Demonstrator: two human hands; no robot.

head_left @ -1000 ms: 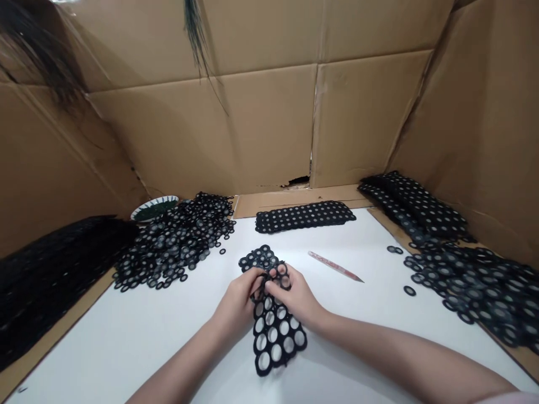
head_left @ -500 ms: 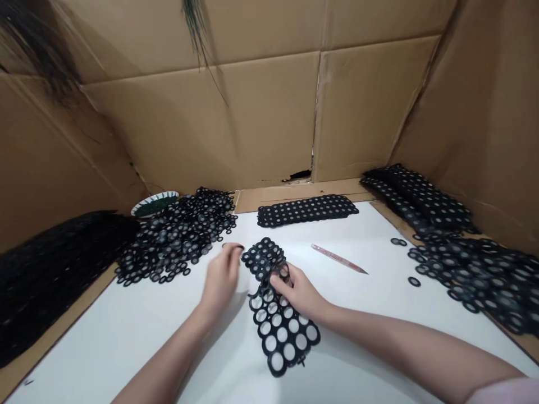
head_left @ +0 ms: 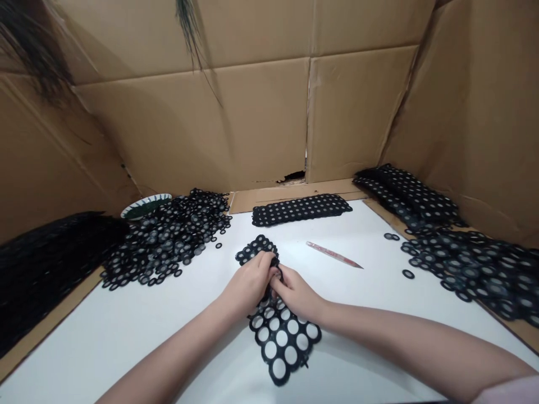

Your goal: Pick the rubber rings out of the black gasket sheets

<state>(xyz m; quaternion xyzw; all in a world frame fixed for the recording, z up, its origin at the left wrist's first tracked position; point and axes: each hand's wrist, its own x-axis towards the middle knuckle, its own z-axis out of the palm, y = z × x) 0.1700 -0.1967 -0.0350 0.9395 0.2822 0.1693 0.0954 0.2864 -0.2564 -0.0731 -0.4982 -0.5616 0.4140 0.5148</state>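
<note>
A black perforated sheet (head_left: 290, 354) with rows of round holes lies folded or bent between my hands, its near part spread toward me and its far part showing beyond my knuckles. My right hand (head_left: 295, 289) pinches it at the middle, thumb on top. Against those fingers, my left hand (head_left: 252, 278) is closed over the same middle part of the sheet. Its fingertips are hidden, so the exact spot they grip does not show. A small sprue-like stub juts from the sheet's near right edge.
Loose black rings (head_left: 168, 238) are heaped at left by a patterned dish (head_left: 145, 206). A pointed reddish stick (head_left: 334, 255) lies right of my hands. Stacked perforated sheets (head_left: 302, 209) sit at the back, more sheets (head_left: 415, 193) and rings (head_left: 488, 269) at right. Cardboard walls (head_left: 202, 129) enclose the table.
My left hand has moved right from beside the sheet onto its middle, meeting my right hand. The right hand keeps its hold. The view has shifted slightly.
</note>
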